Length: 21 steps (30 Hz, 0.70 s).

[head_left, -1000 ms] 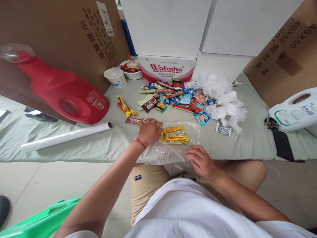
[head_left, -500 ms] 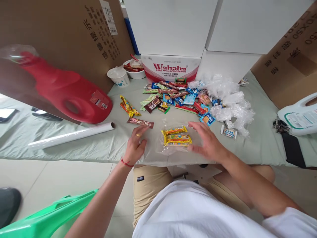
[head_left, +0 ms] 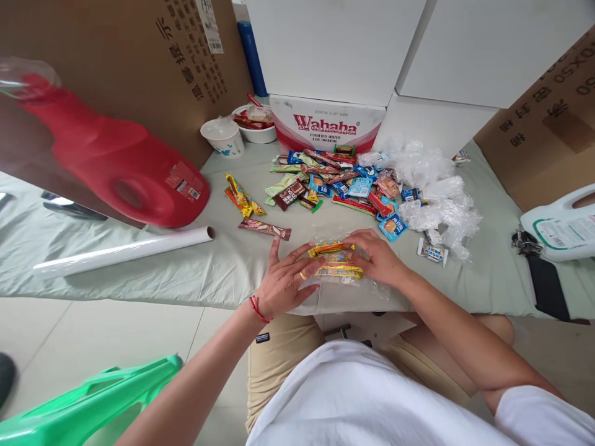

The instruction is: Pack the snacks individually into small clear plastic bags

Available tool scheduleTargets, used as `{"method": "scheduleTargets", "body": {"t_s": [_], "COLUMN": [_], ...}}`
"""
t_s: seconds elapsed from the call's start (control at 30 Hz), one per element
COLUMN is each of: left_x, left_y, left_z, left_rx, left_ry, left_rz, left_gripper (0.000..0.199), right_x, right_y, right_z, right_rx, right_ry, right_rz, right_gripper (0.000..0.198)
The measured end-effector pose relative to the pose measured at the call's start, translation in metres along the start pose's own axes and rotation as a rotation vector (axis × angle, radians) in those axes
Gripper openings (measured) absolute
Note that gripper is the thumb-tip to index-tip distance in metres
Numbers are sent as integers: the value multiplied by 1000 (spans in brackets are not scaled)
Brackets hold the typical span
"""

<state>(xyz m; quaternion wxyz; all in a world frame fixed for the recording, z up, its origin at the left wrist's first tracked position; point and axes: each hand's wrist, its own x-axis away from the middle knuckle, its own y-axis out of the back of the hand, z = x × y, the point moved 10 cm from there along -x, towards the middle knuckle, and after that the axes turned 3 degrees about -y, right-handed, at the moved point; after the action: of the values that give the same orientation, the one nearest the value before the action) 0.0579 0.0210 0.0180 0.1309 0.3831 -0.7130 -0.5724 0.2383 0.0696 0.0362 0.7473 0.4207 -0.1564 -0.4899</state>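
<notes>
Several yellow snack packets [head_left: 339,271] lie side by side on a piece of clear plastic wrap [head_left: 379,289] near the table's front edge. My left hand [head_left: 289,279], fingers spread and palm down, rests over the packets' left end. At their right end my right hand [head_left: 379,259] has its thumb and fingers curled round the packets. Just beyond my left fingertips is a brown wrapped bar [head_left: 264,228]. Farther back on the left lie more yellow packets [head_left: 242,197].
A heap of mixed snacks [head_left: 341,179] sits before the Wahaha box [head_left: 325,124], with crumpled clear plastic [head_left: 441,192] to its right. A roll of film [head_left: 125,251] and a red jug [head_left: 139,167] are on the left. At right are a white bottle [head_left: 564,223] and a dark phone [head_left: 548,285].
My left hand has moved right, from beside the brown bar onto the yellow packets. My right hand has come in and closed on their right end. The camera view has shifted slightly.
</notes>
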Motion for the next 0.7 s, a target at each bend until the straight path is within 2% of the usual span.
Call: {"method": "scheduleTargets", "body": {"t_s": [0.13,0.27,0.33,0.43,0.53,0.6,0.63,0.7], "left_x": [2,10,11,11,5,-3,-6,-12], "left_y": [4,-1,-5,-4,0,-7,-13,-24], "left_z": [30,59,66,72,75,78,81,85], "left_rx": [50,129,148,105,109,187,232,289], "left_ry": [191,441,527,655,758,817,853,914], "left_rz": [-64,-124,-143,-219,-304,-257,-199,-66], "left_gripper": [27,31,30,34,63,86,91,80], "right_x": [-33,-72,-87,-101,-104,-101,-98,-91], "right_y": [10,-17,-31,-39,-34,-27,-23,-16], "right_z": [-23,-36,-36,-30,-20,-14,-11,-4], "right_rx": [148,226,244,248,179,127,112,107], "right_ry": [-85,-169,-198,-205,-182,-154,-135,-96], "right_rz": [-72,113,208,263,249,229,218,190], "right_gripper": [43,68,59,23,17,17,17,18]}}
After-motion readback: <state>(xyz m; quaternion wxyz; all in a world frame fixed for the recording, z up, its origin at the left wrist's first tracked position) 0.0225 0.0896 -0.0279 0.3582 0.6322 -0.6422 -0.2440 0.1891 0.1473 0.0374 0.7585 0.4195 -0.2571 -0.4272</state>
